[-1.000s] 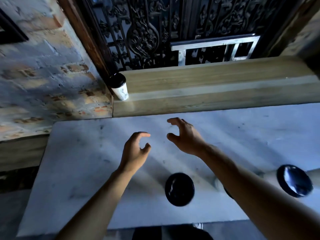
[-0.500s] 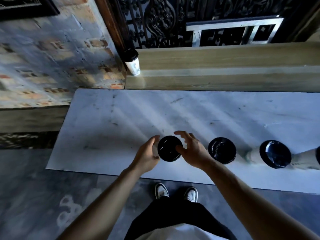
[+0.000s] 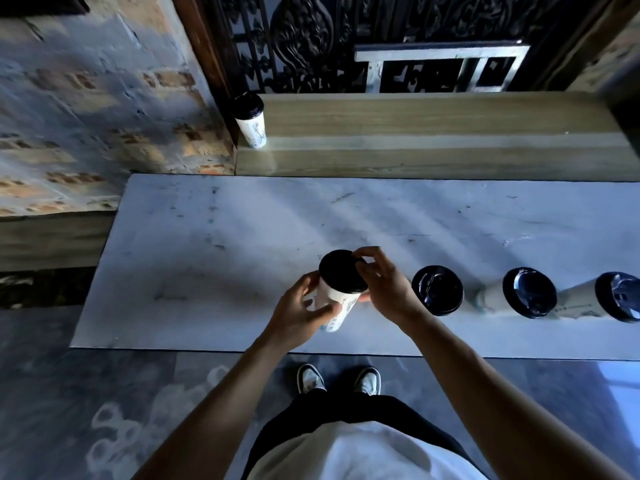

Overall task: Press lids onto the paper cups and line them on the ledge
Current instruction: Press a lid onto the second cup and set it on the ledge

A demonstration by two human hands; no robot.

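Head view showed a person at a marble tabletop, with one paper cup taken in both hands near 6 o'clock of the slab. The left hand wrapped the cup wall, its fingers curled round the paper, probably to keep the cup steady while the other hand worked. The right hand came from 3 o'clock; its thumb and fingertips pinched the rim of the black lid, which I judge was for seating it tight. Whether the lid was fully snapped down, the picture did not tell.

Three more cups with lids, at and, stood in a row toward 3 o'clock on the same slab, close to the near edge, probably so that each could be reached in turn. One finished cup stood at the far left end of the wooden ledge, at 11 o'clock, against the door frame; it seemed to be the start of the line, so the free run of ledge lay toward 1 o'clock. The held cup would likely go just beside it.
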